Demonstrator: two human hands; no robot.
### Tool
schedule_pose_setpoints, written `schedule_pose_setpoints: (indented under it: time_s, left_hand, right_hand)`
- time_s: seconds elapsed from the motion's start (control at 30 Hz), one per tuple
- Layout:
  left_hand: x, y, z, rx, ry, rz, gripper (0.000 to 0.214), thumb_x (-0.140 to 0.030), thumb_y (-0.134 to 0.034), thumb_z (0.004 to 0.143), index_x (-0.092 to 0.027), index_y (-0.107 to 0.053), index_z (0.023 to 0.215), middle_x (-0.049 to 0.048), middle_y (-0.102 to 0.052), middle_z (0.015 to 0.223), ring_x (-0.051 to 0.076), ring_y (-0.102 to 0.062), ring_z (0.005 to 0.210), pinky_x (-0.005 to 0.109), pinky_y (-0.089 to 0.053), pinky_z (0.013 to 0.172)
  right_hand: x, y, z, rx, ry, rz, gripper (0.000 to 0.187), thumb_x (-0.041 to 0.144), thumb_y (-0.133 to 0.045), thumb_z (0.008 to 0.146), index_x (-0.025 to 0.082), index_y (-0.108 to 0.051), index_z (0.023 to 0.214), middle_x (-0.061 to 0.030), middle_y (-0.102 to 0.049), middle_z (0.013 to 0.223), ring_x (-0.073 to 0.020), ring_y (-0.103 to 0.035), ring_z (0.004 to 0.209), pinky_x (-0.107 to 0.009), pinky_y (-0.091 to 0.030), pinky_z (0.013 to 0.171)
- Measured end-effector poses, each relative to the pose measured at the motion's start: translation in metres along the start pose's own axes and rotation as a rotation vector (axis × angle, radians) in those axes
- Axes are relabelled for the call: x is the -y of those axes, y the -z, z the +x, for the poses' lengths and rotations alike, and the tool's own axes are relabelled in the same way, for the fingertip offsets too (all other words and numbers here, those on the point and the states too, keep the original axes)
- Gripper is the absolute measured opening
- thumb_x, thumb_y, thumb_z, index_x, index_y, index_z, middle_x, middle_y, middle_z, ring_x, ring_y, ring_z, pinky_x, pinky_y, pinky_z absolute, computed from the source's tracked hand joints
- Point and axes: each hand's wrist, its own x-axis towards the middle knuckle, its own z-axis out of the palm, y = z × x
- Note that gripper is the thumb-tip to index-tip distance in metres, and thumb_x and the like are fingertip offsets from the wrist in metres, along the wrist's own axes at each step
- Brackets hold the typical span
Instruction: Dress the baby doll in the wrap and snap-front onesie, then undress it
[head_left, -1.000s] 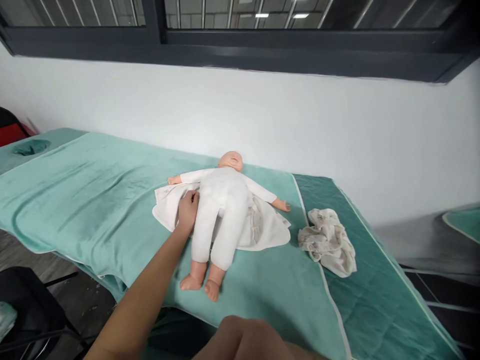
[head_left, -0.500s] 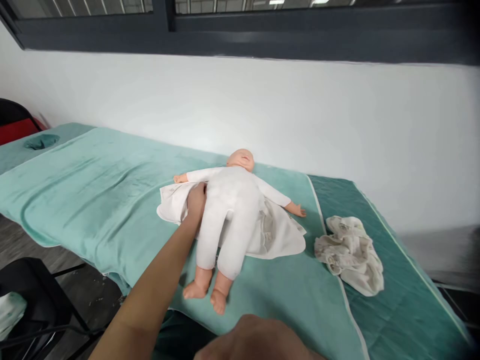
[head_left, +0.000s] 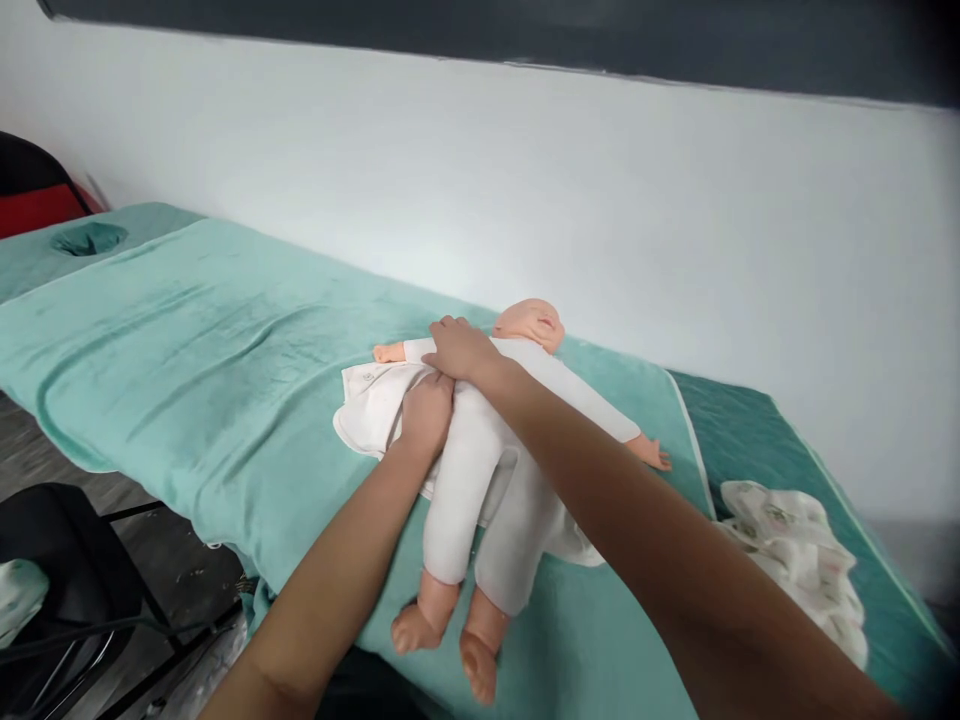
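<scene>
A baby doll (head_left: 480, 470) in a white bodysuit lies on its back on a white cloth (head_left: 371, 405) spread over a teal blanket (head_left: 187, 360). My left hand (head_left: 426, 415) rests against the doll's side, on the cloth, its fingers hidden under the doll. My right hand (head_left: 457, 348) reaches across the doll's chest and closes on its upper arm near the shoulder.
A crumpled patterned cloth (head_left: 795, 555) lies on the darker teal pad (head_left: 750, 430) at the right. A white wall runs close behind the table. A black chair (head_left: 67, 570) stands at the lower left, and a red object (head_left: 37, 205) sits at the far left.
My right hand has come up from the bottom edge and across onto the doll's shoulder. The view has shifted closer and leftwards. My left hand stays at the doll's side.
</scene>
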Motion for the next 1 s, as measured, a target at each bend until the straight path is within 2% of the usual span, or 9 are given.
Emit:
schedule_pose_setpoints:
  time_s: [0.1, 0.17, 0.23, 0.33, 0.43, 0.57, 0.73, 0.87, 1.0]
  left_hand:
    - [0.004, 0.007, -0.006, -0.037, -0.074, 0.103, 0.028, -0.012, -0.046, 0.095, -0.019, -0.070, 0.107, 0.0102, -0.069, 0.118, 0.027, -0.059, 0.109, 0.038, -0.048, 0.093]
    - [0.009, 0.012, -0.004, -0.128, -0.014, 0.232, 0.024, -0.018, -0.048, 0.095, -0.020, -0.070, 0.106, 0.0112, -0.066, 0.121, 0.030, -0.055, 0.115, 0.044, -0.046, 0.093]
    - [0.017, 0.017, 0.001, -0.201, 0.120, 0.334, 0.023, -0.026, -0.054, 0.094, -0.019, -0.067, 0.112, 0.0138, -0.063, 0.125, 0.034, -0.052, 0.119, 0.048, -0.044, 0.093]
    - [0.027, 0.023, 0.009, -0.166, 0.235, 0.390, 0.028, -0.035, -0.057, 0.093, -0.018, -0.067, 0.113, 0.0158, -0.063, 0.124, 0.036, -0.051, 0.119, 0.049, -0.043, 0.093]
    - [0.031, 0.026, 0.012, -0.110, 0.213, 0.392, 0.024, -0.031, -0.050, 0.097, -0.020, -0.070, 0.104, 0.0136, -0.068, 0.115, 0.033, -0.053, 0.117, 0.046, -0.043, 0.092]
    - [0.029, 0.029, 0.011, -0.144, 0.213, 0.326, 0.028, -0.028, -0.043, 0.098, -0.020, -0.069, 0.108, 0.0118, -0.069, 0.113, 0.030, -0.057, 0.111, 0.041, -0.045, 0.087]
    - [0.035, 0.027, 0.012, -0.216, 0.329, 0.210, 0.025, -0.022, -0.041, 0.097, -0.021, -0.066, 0.104, 0.0107, -0.071, 0.102, 0.028, -0.064, 0.098, 0.036, -0.045, 0.078]
    - [0.044, 0.027, 0.013, -0.306, 0.328, 0.051, 0.022, -0.018, -0.044, 0.091, -0.024, -0.064, 0.097, 0.0049, -0.073, 0.093, 0.022, -0.065, 0.083, 0.031, -0.041, 0.068]
    - [0.050, 0.029, 0.016, -0.393, 0.334, -0.153, 0.013, -0.024, -0.050, 0.088, -0.022, -0.064, 0.089, 0.0024, -0.073, 0.089, 0.019, -0.064, 0.081, 0.028, -0.044, 0.071]
  right_hand:
    - [-0.007, -0.005, 0.008, 0.031, 0.010, -0.026, 0.033, 0.035, -0.063, 0.090, 0.014, -0.060, 0.115, -0.0180, -0.063, 0.122, -0.0336, -0.056, 0.116, -0.043, -0.047, 0.089]
    - [-0.011, -0.005, 0.004, 0.017, 0.012, -0.038, 0.032, 0.035, -0.060, 0.092, 0.014, -0.059, 0.116, -0.0164, -0.066, 0.119, -0.0311, -0.062, 0.106, -0.041, -0.047, 0.084]
    - [-0.015, -0.002, -0.004, -0.016, 0.010, -0.030, 0.034, 0.038, -0.059, 0.092, 0.016, -0.057, 0.117, -0.0139, -0.068, 0.115, -0.0286, -0.064, 0.098, -0.037, -0.047, 0.077]
    - [-0.022, 0.003, -0.019, -0.079, 0.004, 0.032, 0.033, 0.040, -0.062, 0.090, 0.018, -0.057, 0.114, -0.0097, -0.071, 0.108, -0.0255, -0.065, 0.090, -0.033, -0.043, 0.069]
    - [-0.026, 0.004, -0.031, -0.125, 0.065, 0.107, 0.036, 0.049, -0.063, 0.090, 0.022, -0.060, 0.114, -0.0073, -0.071, 0.107, -0.0249, -0.065, 0.091, -0.032, -0.040, 0.068]
    - [-0.029, 0.004, -0.042, -0.153, 0.154, 0.186, 0.048, 0.066, -0.051, 0.092, 0.028, -0.064, 0.119, -0.0062, -0.071, 0.109, -0.0256, -0.064, 0.097, -0.032, -0.041, 0.074]
    - [-0.034, 0.005, -0.051, -0.120, 0.220, 0.213, 0.053, 0.068, -0.041, 0.096, 0.025, -0.069, 0.110, -0.0075, -0.071, 0.106, -0.0244, -0.062, 0.096, -0.032, -0.040, 0.076]
    - [-0.038, 0.004, -0.054, -0.088, 0.168, 0.160, 0.052, 0.067, -0.044, 0.095, 0.025, -0.071, 0.105, -0.0071, -0.073, 0.106, -0.0261, -0.063, 0.096, -0.032, -0.039, 0.075]
    - [-0.037, 0.002, -0.052, -0.064, 0.118, 0.054, 0.052, 0.068, -0.045, 0.094, 0.024, -0.072, 0.104, -0.0086, -0.073, 0.106, -0.0284, -0.064, 0.095, -0.034, -0.039, 0.072]
